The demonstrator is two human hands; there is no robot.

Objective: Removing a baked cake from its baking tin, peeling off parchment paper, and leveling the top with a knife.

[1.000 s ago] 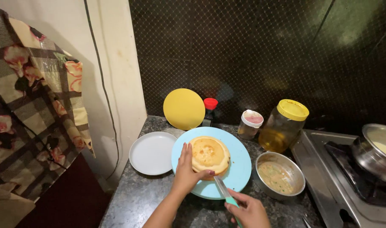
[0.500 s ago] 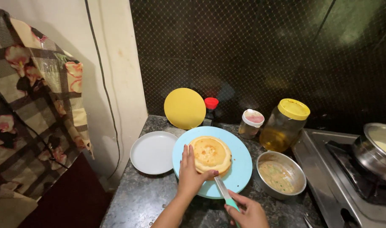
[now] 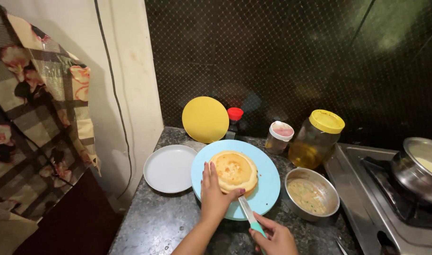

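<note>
L hand (image 3: 215,193) lies flat on the near-left edge of the round golden cake (image 3: 234,170), fingers spread and pressing against its side & top — steadying it, not wrapped round anything. The cake sits roughly mid on a light-blue plate (image 3: 268,191), which rests on the dark speckled stone counter (image 3: 161,222).

R hand (image 3: 272,238) is at the bottom of the view, fingers curled tight round the teal handle of a knife (image 3: 248,215); the blade points up toward the cake's near edge, w/ the tip right by the L thumb. Can't tell if the tip is under the cake or just touching it.

Around: 1 white plate (image 3: 168,168) just left of the blue one, edges nearly touching. A yellow round disc (image 3: 205,119) leans upright vs the dark wall behind, w/ a red-capped bottle (image 3: 235,118) beside it. Right of that, a small jar w/ a white lid (image 3: 278,136) & a bigger yellow-lidded jar (image 3: 316,138) holding amber liquid. A steel bowl (image 3: 312,194) of pale batter sits just right of the blue plate. Far right — a stove (image 3: 381,208) w/ a steel pot (image 3: 419,167) on it. A floral checked cloth (image 3: 31,127) hangs at left.
</note>
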